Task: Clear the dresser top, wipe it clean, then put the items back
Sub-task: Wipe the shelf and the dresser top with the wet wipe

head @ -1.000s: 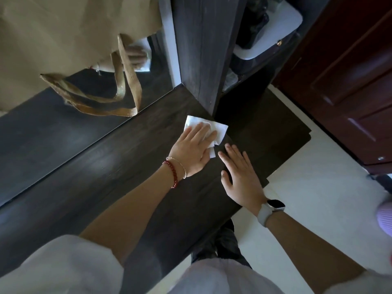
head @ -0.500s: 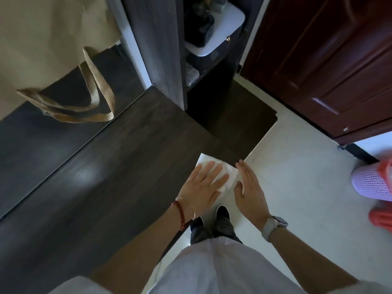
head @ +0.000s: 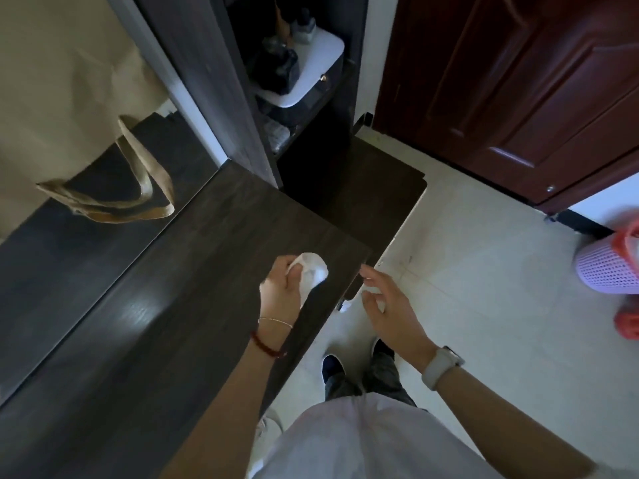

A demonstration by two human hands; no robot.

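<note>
while your left hand [head: 280,294] curls around the white wipe [head: 313,274], the bunched cloth sits just above the desk [head: 145,326] near its right front corner, its long axis running from your palm up and away toward the far right, the rounded end pointing at the corner. your fingers wrap its lower part and pinch it. your right hand [head: 387,307] hovers past the desk edge over the pale floor [head: 491,305], fingers loosely spread and holding nothing, a pale watch [head: 441,366] on that wrist. half a second ago the wipe lay flat under your left palm at the desk edge with your right hand touching beside it; now the cloth is gathered into a roll and lifted, and your right hand has drawn off to the side, apart from it. a tan bag strap [head: 145,188] rests against the mirror.
</note>
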